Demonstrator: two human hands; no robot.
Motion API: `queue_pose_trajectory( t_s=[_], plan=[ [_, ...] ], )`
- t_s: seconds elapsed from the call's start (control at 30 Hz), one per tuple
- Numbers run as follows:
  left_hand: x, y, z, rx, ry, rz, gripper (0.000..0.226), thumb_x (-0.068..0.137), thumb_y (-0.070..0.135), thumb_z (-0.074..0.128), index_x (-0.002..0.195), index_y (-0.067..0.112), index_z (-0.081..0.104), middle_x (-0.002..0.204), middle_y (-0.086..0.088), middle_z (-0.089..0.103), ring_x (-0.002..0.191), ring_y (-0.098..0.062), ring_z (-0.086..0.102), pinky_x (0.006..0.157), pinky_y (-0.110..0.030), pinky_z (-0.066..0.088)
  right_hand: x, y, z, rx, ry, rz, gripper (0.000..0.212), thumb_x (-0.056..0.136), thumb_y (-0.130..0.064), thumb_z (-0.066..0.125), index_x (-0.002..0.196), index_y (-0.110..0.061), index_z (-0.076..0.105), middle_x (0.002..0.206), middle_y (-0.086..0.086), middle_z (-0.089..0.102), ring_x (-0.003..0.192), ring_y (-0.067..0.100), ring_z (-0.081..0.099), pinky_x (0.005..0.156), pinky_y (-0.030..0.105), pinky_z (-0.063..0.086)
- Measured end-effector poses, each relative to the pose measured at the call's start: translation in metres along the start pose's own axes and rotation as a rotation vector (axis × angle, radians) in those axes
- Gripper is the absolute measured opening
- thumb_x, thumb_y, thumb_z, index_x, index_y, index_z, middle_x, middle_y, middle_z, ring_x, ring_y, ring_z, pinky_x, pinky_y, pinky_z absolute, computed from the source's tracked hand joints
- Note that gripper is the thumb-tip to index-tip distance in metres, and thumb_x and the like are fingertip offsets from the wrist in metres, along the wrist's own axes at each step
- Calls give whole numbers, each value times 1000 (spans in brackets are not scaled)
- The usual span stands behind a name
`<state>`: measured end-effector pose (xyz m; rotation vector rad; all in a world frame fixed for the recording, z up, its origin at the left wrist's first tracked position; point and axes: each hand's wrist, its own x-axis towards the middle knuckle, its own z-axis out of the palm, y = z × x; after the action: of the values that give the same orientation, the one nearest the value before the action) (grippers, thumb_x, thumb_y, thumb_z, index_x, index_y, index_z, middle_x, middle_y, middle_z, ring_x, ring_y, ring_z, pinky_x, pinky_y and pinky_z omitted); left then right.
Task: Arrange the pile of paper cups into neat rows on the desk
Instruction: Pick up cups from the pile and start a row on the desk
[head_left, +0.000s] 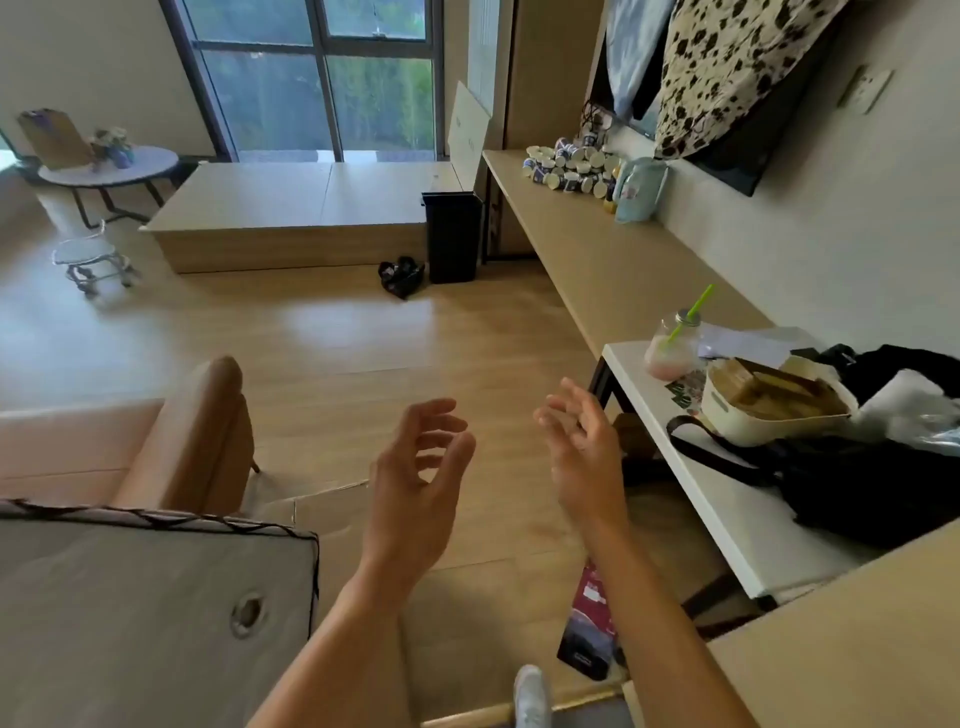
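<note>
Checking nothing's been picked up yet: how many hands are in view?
2: left hand and right hand, side by side over the floor, both empty. None seems hidden.

White paper cups (569, 166) banded in dark blue top a pale wooden desk (613, 270), by a mint-green jug (639, 189). A cream cloth (727, 67) is blotched with black (an animal-style print). The bin (451, 236) is black and the floor (337, 338) honey-toned; a pink drink (667, 358) carries a bright green straw (693, 310) on a white table (717, 519).
</note>
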<state>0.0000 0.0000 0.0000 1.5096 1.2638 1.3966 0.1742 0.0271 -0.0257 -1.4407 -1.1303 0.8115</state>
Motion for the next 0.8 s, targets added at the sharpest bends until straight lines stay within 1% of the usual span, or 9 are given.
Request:
queue_pose_trajectory(
  t_s=[0.07,0.23,0.4,0.43,0.53,0.63,0.7,0.77,0.8],
  plan=[
    [24,-8,12,16,15,-21,22,95,19,67,117,23,63,101,9,73,95,-5,69,78,-20,55,27,7,2,3,-11,26,52,97,-39,63,145,-31,46,129,-12,60,116,6,59,96,29,50],
    [87,-36,52,26,34,-36,18,96,23,68,114,24,65,99,12,74,93,-8,71,77,-27,58,100,28,5,22,-43,60,48,97,-39,64,142,-32,50,127,-13,62,115,8,61,95,29,51],
    [146,-51,99,47,29,-57,19,94,24,68,112,23,66,98,10,74,93,-9,71,76,-27,59,173,38,2,10,-118,80,46,98,-36,63,141,-30,51,126,-13,62,112,3,61,82,13,45],
    [158,-54,107,45,38,-55,17,94,24,69,111,23,66,97,11,74,93,-10,71,75,-27,59,188,39,1,13,-124,79,45,97,-35,63,140,-31,51,125,-14,62,110,2,61,80,12,45],
    [194,-62,126,34,63,-69,16,92,31,68,107,26,67,96,12,74,92,-12,71,74,-26,58,235,42,1,38,-127,86,40,97,-34,65,135,-33,53,122,-15,63,107,0,62,78,13,45],
    [227,-69,136,20,60,-87,11,95,24,70,106,26,67,95,11,75,91,-12,71,74,-23,55,276,41,5,46,-124,78,37,97,-31,66,133,-32,55,120,-15,65,107,2,63,77,13,47],
    [252,-73,141,9,60,-92,14,94,18,69,106,26,68,95,11,75,91,-12,71,74,-23,55,302,41,10,40,-130,69,38,97,-31,65,134,-30,56,119,-15,65,107,2,64,77,13,48],
    [280,-82,144,2,66,-99,13,95,18,70,105,26,68,94,11,75,91,-12,71,74,-22,55,329,44,20,32,-137,67,39,97,-31,66,134,-30,56,119,-15,65,105,0,64,76,11,49],
    [294,-87,145,-14,71,-106,12,94,22,71,105,26,68,94,11,75,90,-13,71,74,-21,55,342,45,25,30,-140,67,39,97,-31,66,134,-31,55,119,-15,65,106,0,64,77,12,49]
  ],
)
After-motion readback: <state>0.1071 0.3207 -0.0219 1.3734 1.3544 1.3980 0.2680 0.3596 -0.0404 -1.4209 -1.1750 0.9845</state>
